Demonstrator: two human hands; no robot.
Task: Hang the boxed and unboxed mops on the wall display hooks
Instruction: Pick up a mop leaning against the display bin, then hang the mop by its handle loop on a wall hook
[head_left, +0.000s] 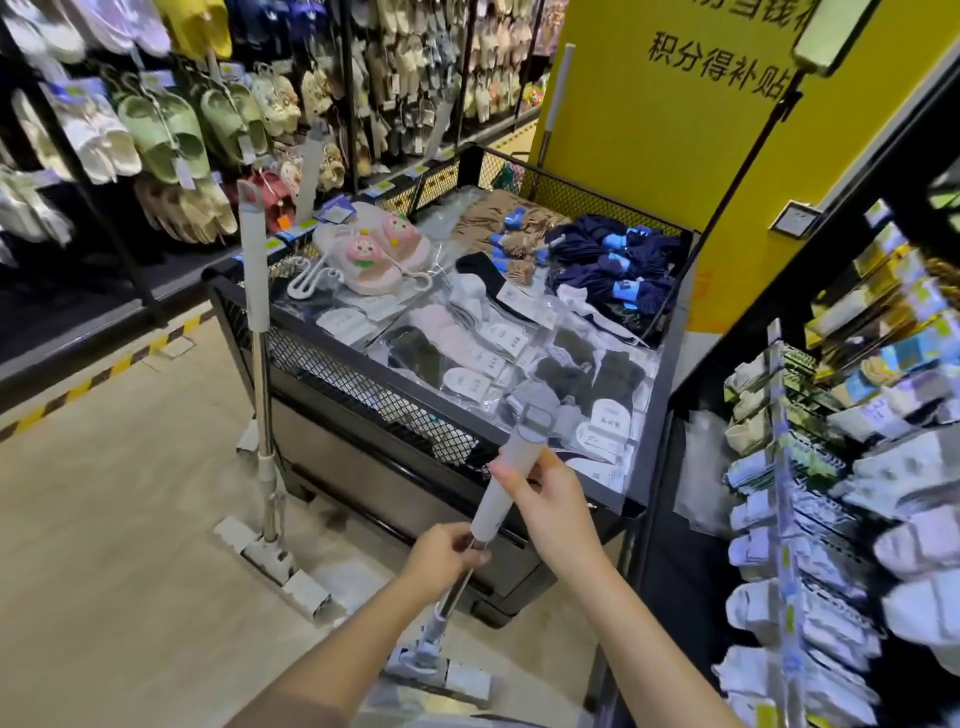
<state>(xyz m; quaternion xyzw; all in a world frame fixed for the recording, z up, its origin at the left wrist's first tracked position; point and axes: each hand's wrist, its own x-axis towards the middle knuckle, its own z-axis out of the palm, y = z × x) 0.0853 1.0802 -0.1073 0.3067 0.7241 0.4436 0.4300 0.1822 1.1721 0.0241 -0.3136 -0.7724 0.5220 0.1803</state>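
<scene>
Unboxed mop (506, 483) in the lower middle, tilted — handle top leans up and right toward the bin, head down on the floor near the person's feet. Pale grey sleeve on the upper handle with a darker hanging loop (535, 415) at the tip, bare metal pole below. Mop head (441, 670) flat on the floor, partly blurred.

Right hand (550, 506) wraps the grey sleeve just under the loop, fingers curled round it, thumb lying along the handle. Left hand (441, 553) lower down, grip closed on the pole right where sleeve meets metal, fingertips pinching it. Both forearms come in from the bottom edge.

Second mop (260, 364) stands upright to the left, leaning against the bin's corner, its head (275, 566) on the floor, nobody touching it. A third handle (314, 166) pokes up behind it, base hidden.

Black mesh bin (363, 384) straight ahead — works like a table, filled with bagged socks (483, 358), a pair of pink plush slippers (374, 249) on a white hanger at the back left, navy and tan bundles (613, 260) at the back right.

Yellow pillar (649, 130) with black characters behind the bin. Slipper racks (166, 124) along the left wall, more slippers on hooks at right (831, 519), blurred. Beige floor (119, 519) with a yellow-black striped strip at left.
</scene>
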